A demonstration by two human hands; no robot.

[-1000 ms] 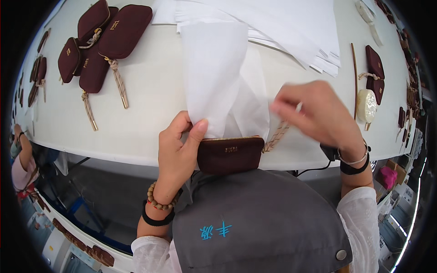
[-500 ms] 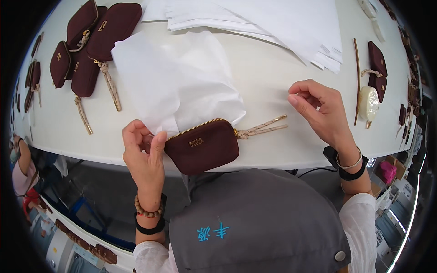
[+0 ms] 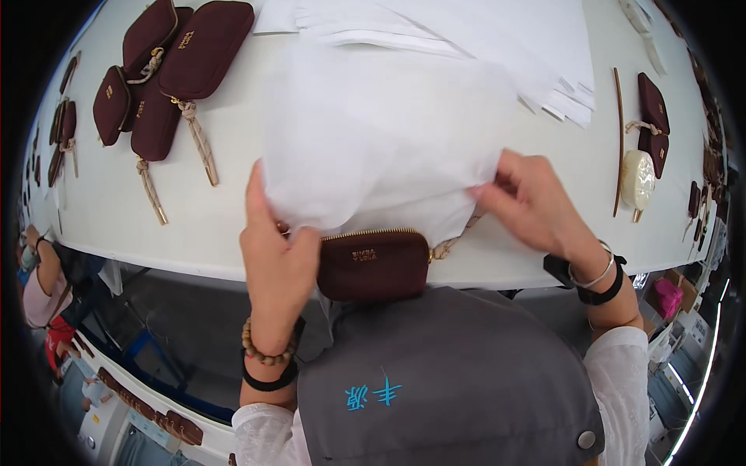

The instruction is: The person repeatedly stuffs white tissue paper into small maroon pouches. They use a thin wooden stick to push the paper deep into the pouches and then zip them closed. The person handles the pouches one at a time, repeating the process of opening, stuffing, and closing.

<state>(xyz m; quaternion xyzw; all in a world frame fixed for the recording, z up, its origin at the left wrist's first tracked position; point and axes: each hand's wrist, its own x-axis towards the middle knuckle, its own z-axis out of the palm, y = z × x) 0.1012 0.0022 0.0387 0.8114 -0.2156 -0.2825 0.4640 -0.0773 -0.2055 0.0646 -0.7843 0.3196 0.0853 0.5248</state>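
A dark burgundy zip pouch with gold zip teeth and small gold lettering stands at the table's near edge, against my apron. Its beige cord pull sticks out at the right, partly covered. Behind the pouch a sheet of thin white tissue paper is lifted and blurred by motion. My left hand is closed at the pouch's upper left corner, with the paper between thumb and fingers. My right hand pinches the sheet's right edge above the cord pull.
Several burgundy pouches lie piled at the far left. Stacked white sheets cover the far middle. To the right are a thin brown strip, another burgundy pouch and a cream-coloured wrapped oval piece. Another person is at the left.
My right hand has moved from free air onto the tissue paper's right edge and grips it. The sheet has risen and spread to the right. Pouch and left hand have shifted slightly right in view.
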